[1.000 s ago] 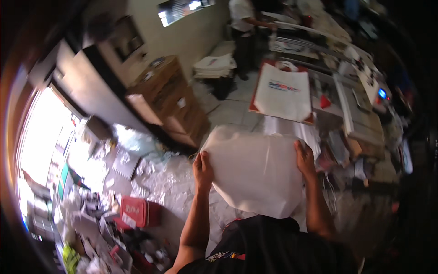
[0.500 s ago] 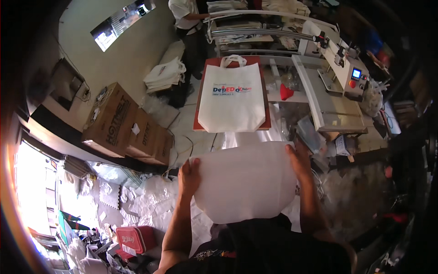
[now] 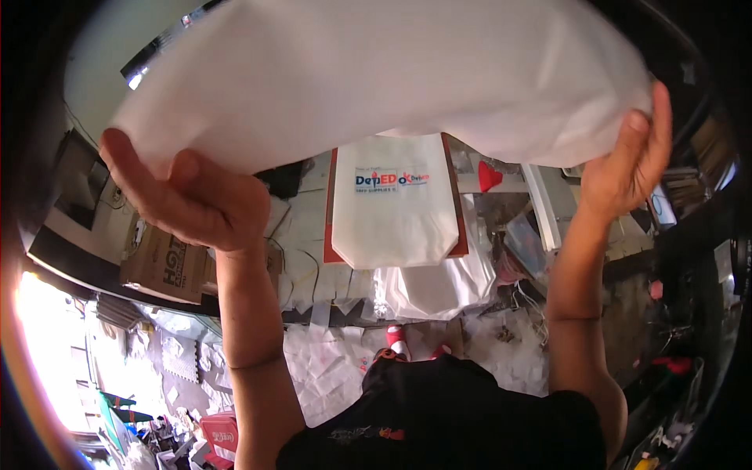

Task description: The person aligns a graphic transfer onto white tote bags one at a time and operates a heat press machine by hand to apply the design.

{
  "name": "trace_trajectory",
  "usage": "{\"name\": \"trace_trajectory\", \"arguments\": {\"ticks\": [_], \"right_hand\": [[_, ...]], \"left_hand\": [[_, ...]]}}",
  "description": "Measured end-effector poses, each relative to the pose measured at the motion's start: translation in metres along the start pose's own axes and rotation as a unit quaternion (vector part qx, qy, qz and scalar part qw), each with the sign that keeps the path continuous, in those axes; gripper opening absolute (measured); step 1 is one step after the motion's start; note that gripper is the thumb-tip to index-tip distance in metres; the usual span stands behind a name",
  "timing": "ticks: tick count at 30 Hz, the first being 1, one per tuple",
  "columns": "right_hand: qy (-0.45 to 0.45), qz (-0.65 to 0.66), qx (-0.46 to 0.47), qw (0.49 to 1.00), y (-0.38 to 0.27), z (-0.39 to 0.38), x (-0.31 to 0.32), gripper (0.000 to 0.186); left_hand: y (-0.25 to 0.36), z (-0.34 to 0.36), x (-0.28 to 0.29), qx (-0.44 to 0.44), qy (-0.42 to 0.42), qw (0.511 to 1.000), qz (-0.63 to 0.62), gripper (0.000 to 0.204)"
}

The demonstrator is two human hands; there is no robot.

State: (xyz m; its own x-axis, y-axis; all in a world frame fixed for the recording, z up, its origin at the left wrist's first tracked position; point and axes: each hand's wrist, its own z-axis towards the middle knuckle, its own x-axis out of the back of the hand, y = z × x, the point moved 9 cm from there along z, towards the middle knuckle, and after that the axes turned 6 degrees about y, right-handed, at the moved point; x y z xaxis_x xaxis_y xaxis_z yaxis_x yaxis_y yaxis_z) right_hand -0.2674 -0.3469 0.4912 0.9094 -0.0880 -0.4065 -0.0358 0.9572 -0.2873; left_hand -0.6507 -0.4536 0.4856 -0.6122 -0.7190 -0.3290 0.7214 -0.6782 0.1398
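A plain white fabric bag [image 3: 392, 70], with no handles showing, is stretched between my raised hands across the upper part of the head view. My left hand [image 3: 207, 200] grips its left corner between thumb and fingers. At the opposite corner, my right hand [image 3: 627, 172] pinches the edge with the thumb on the near side. Below and beyond it, a white tote bag [image 3: 395, 223] with a blue and red print lies flat on a red board [image 3: 330, 231]. The held bag hides the tote's top and handles.
Under the board's near edge rest more white bags [image 3: 446, 290]. A red cloth-like piece [image 3: 489, 176] lies right of the board, beside a pale metal frame [image 3: 542, 207]. Cardboard boxes [image 3: 168, 266] stand at the left. Scraps [image 3: 321, 356] litter the floor around red footwear [image 3: 397, 341].
Both hands have lifted the white bag from near my body up toward the head camera, spreading farther apart. It now covers the machine and the person at the back.
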Motion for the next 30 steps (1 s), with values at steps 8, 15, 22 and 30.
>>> {"name": "trace_trajectory", "arguments": {"ticks": [8,15,22,30], "right_hand": [[-0.356,-0.343,-0.197,0.847,0.328,-0.278,0.035,0.034],[-0.433,-0.478,-0.266,0.716,0.305,-0.377,0.054,0.031],[-0.409,-0.472,-0.193,0.757,0.298,-0.365,0.055,0.034],[-0.426,-0.459,-0.127,0.769,0.285,-0.332,0.004,0.030]], "left_hand": [[-0.285,-0.364,-0.046,0.179,-0.643,0.632,0.395,0.053],[-0.271,-0.421,0.032,0.318,-0.626,0.600,0.384,0.044],[-0.267,-0.410,0.022,0.329,-0.602,0.628,0.366,0.044],[-0.254,-0.370,-0.002,0.153,-0.530,0.772,0.315,0.037]]}}
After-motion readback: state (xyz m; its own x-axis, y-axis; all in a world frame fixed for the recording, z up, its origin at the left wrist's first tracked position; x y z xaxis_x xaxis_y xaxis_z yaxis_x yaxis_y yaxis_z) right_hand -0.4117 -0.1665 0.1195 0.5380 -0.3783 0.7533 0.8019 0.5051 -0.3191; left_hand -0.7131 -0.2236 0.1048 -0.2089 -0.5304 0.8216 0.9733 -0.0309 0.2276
